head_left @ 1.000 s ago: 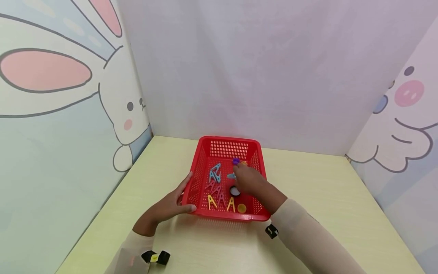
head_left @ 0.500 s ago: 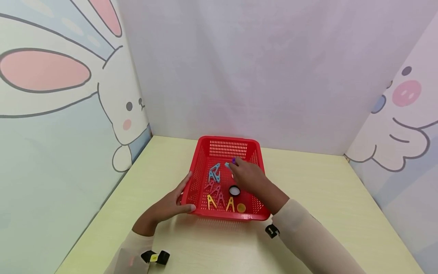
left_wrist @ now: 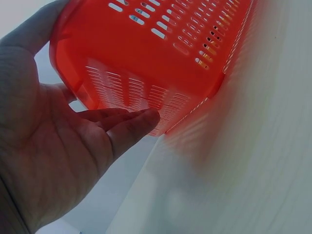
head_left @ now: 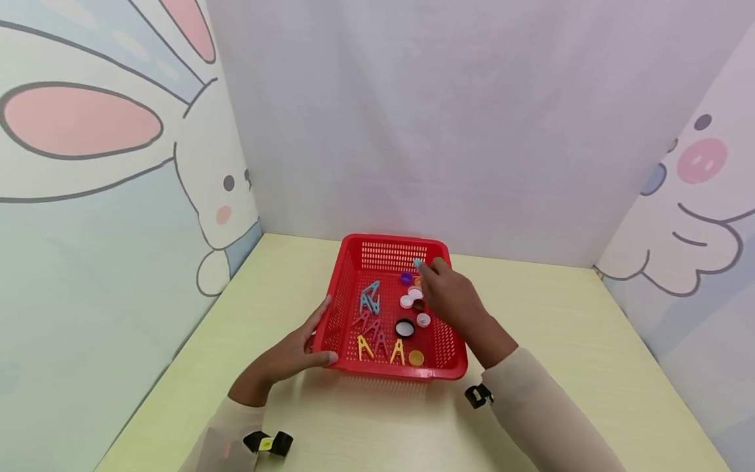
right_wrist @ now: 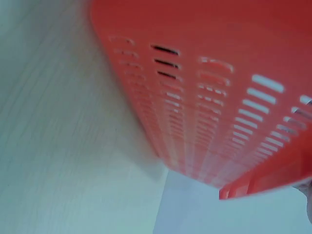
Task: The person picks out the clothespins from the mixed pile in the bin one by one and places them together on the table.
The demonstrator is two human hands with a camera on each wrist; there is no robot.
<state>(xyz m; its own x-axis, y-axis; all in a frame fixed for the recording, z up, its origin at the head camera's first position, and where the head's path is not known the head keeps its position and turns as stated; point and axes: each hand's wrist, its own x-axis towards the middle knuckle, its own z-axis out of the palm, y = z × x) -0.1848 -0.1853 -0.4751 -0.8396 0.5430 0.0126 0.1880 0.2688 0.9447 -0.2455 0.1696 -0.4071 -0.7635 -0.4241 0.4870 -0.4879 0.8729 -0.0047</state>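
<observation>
A red plastic basket (head_left: 389, 372) stands on the table. My left hand (head_left: 289, 357) holds its near left corner, thumb on the front rim and fingers along the outer left wall. Raised over the basket's right side, my right hand (head_left: 451, 295) pinches a light blue clothespin (head_left: 417, 263), mostly hidden by the fingers. In the basket's left part lie light blue clothespins (head_left: 370, 303), pink clothespins (head_left: 380, 342) and a yellow clothespin (head_left: 364, 347). Another yellow clothespin (head_left: 398, 352) lies near the front wall.
Bottle caps lie in the basket's right half: a purple cap (head_left: 406, 278), a black-rimmed cap (head_left: 404, 328), a yellow cap (head_left: 415, 358), a brown cap (head_left: 418, 305) and several white ones. Pale table (head_left: 560, 341) surrounds the basket. A curtain (head_left: 425, 131) hangs behind.
My right hand has picked up the light blue clothespin among the caps and lifted it back and rightward, uncovering the white and brown caps. My left hand stays at the basket's corner.
</observation>
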